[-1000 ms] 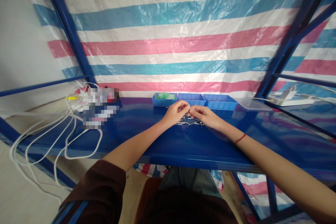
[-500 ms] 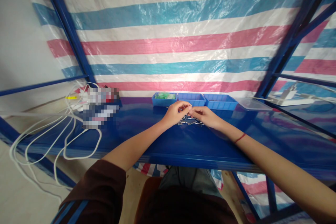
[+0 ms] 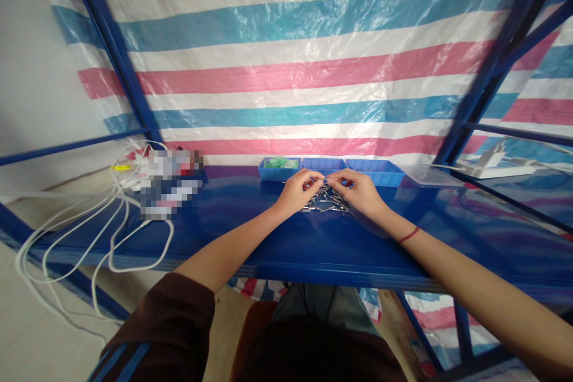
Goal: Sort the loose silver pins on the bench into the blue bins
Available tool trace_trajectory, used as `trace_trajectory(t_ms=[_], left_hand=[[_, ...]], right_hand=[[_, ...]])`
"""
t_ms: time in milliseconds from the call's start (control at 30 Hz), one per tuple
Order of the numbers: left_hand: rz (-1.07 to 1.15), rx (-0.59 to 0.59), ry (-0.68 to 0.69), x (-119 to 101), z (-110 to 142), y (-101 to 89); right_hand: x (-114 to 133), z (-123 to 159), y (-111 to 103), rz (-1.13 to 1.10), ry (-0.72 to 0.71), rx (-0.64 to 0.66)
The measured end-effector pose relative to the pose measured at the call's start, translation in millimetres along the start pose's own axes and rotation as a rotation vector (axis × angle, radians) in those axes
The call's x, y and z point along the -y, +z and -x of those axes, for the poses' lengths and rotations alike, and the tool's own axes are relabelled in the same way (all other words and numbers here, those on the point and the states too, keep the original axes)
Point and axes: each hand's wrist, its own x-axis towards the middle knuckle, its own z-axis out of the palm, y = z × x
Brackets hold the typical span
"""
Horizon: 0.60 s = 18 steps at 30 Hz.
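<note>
Over metal pile [image 3: 330, 202]: left hand [image 3: 296, 191], right hand [image 3: 359, 191] angled inward, pinching piece [image 3: 326, 179].

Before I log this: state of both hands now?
Left hand: pinched closed, contents too small to tell.
Right hand: pinched closed, contents likewise unclear.

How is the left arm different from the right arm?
The right arm wears a thin red band, while the left arm shows none. The left arm has a dark sleeve with blue stripes; the right arm looks bare as far as it shows. Both reach inward, with the fingertips close together above thin metal pieces.
</note>
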Motion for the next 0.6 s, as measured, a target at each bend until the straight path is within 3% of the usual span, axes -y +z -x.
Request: trace_trajectory(t_ms=[200,433,500,600], left_hand=[[0.008,-0.028,-0.050,8.1,-0.4,0.5],[0.051,-0.013,-0.099,14.8,-0.2,4.9],[0.045,-0.011,-0.115,17.5,0.4,6.1],[-0.048,0.058,-0.080,19.1,2.0,4.8]], right_hand=[[10.8,2.8,-6.5,0.120,-0.132,-0.079],[15.0,4.1,-2.1,0.202,-0.160,0.054],[5.8,-1.3,-4.3,0.227,-0.129,0.000],[-17.7,-13.9,-18.1,0.378,-0.044,-0.196]])
